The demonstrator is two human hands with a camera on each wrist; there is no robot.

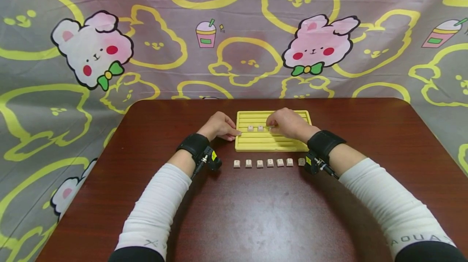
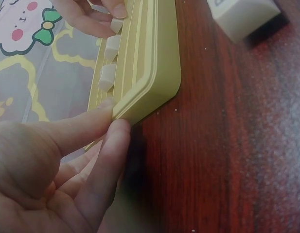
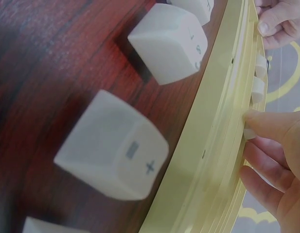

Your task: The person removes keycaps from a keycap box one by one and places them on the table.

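Note:
A yellow ridged tray [image 1: 270, 147] lies on the table, with two white keycaps [image 1: 250, 128] standing in one of its grooves. My left hand [image 1: 221, 126] pinches the tray's left edge between thumb and fingers, as the left wrist view shows up close. Over the tray's middle, my right hand [image 1: 290, 123] pinches a third keycap [image 3: 249, 133] in line with those two, at the groove. Its underside is hidden, so I cannot tell whether it is seated. In front of the tray, a row of several loose keycaps [image 1: 259, 164] sits on the table; one shows minus and plus marks in the right wrist view.
The dark reddish-brown wooden table [image 1: 270, 213] reaches back to a patterned curtain [image 1: 234, 22] with rabbit drawings. Black wrist straps with small cameras [image 1: 212, 159] sit on both wrists, the right one close to the end of the loose row.

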